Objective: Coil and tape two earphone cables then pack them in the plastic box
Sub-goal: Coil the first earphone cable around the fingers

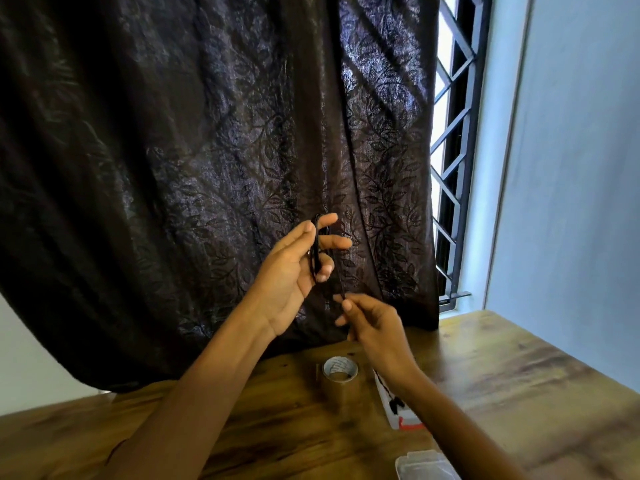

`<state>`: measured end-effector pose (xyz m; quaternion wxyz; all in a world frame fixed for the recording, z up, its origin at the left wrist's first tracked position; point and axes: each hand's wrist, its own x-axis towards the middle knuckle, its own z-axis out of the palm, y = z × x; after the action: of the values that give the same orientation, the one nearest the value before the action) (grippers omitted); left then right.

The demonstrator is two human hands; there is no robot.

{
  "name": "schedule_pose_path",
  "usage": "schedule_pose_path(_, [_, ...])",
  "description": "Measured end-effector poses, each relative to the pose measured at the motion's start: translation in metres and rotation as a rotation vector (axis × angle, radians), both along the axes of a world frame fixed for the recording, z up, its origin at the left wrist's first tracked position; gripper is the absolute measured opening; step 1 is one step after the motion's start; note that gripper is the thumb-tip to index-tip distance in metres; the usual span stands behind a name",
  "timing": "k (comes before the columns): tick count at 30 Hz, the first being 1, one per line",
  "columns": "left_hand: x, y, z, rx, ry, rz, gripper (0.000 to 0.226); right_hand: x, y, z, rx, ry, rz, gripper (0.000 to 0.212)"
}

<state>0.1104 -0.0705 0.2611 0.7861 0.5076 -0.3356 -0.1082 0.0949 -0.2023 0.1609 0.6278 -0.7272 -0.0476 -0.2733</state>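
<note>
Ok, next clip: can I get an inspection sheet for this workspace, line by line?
Surface: wooden table.
Job's things: black earphone cable, coiled round the left hand's fingers; brown tape roll, flat, hole up; clear plastic box at the near edge.
Clutter: white packet beside the tape, partly under the right forearm, with small black pieces on it.
Hands: left hand raised, holding the coil; right hand pinches the loose strand.
Cables: one strand runs from the coil down to the right hand's pinch.
Surroundings: dark patterned curtain, barred window, pale wall.
</note>
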Motion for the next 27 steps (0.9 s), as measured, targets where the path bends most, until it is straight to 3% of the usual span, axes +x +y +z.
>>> schedule_pose_path(5, [0.003,0.001,-0.001,-0.04,-0.02,0.079,0.031,-0.002,-0.006,-0.023,-0.109,0.139,0.009,0.024])
schedule_pose_path(7, [0.005,0.002,-0.004,-0.028,-0.036,0.13,0.031,-0.008,-0.009,-0.022,-0.349,0.113,-0.07,0.023])
schedule_pose_path(10, [0.011,0.001,-0.012,0.01,-0.077,0.235,0.033,-0.019,-0.01,-0.012,-0.83,-0.091,-0.302,0.021])
schedule_pose_path(14, [0.016,0.0,-0.021,0.081,-0.103,0.316,0.035,-0.03,-0.005,0.015,-1.095,-0.267,-0.395,0.021])
schedule_pose_path(20, [0.007,-0.004,-0.027,0.217,-0.133,0.284,0.031,-0.04,-0.003,0.063,-1.027,-0.526,-0.311,0.018])
schedule_pose_path(27, [-0.012,-0.011,-0.025,0.305,-0.206,0.097,0.029,-0.027,-0.021,0.098,-0.802,-0.527,-0.134,0.01])
